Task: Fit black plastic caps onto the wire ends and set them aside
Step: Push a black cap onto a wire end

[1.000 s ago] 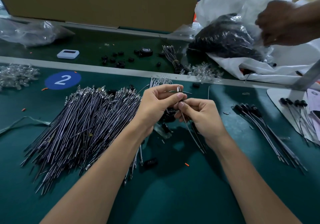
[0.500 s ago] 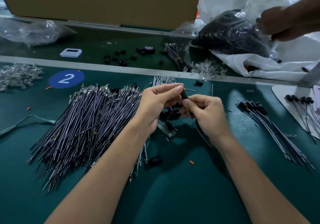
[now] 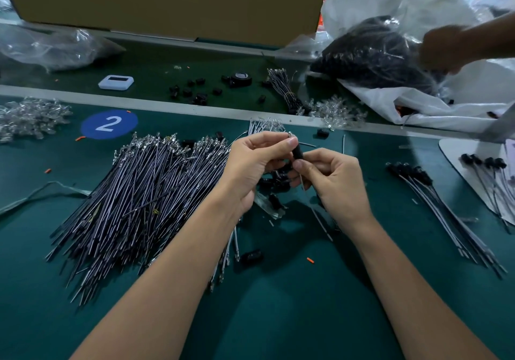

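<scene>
Pinching small black plastic cap (image 3: 297, 152) at thumb and forefinger, left hand (image 3: 250, 170) sits just left of right hand (image 3: 337, 181). Right hand, fingers curled, pinches thin grey wire (image 3: 315, 209) directly below cap. I read wire long axis running from cap down toward me. Cap seating depth: cannot tell. Well right, nearer right hand, lies row of finished black-capped wires (image 3: 434, 192); I judge set-aside goes there. On left, heap of uncapped grey wires (image 3: 145, 192).

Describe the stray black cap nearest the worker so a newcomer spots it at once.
Start at the big pile of uncapped wires on the green mat. Past its near right edge, just right of the left forearm, one black cap lies alone. Unlike the caps clustered farther up, it has a small orange scrap to its right.
</scene>
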Demonstrator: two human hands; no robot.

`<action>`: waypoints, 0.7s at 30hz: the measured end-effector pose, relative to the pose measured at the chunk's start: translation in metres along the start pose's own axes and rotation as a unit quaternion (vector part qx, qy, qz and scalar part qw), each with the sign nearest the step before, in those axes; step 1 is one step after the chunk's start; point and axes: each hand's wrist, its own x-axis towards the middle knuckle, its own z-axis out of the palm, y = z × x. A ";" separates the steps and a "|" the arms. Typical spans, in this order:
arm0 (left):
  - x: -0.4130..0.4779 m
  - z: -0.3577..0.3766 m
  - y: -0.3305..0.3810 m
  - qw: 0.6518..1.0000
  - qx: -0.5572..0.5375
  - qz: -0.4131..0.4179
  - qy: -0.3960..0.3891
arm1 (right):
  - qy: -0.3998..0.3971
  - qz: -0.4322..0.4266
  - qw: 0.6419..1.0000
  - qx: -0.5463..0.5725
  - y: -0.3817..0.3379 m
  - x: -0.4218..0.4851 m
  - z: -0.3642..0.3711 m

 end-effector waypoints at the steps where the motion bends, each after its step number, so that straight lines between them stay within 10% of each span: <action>1: 0.000 0.000 0.000 1.000 -0.003 0.002 0.004 | 0.003 0.003 1.000 0.000 0.000 0.000 0.000; 21: 0.002 0.003 -0.003 0.990 -0.126 -0.063 -0.026 | -0.003 0.032 0.998 0.062 -0.012 -0.006 0.006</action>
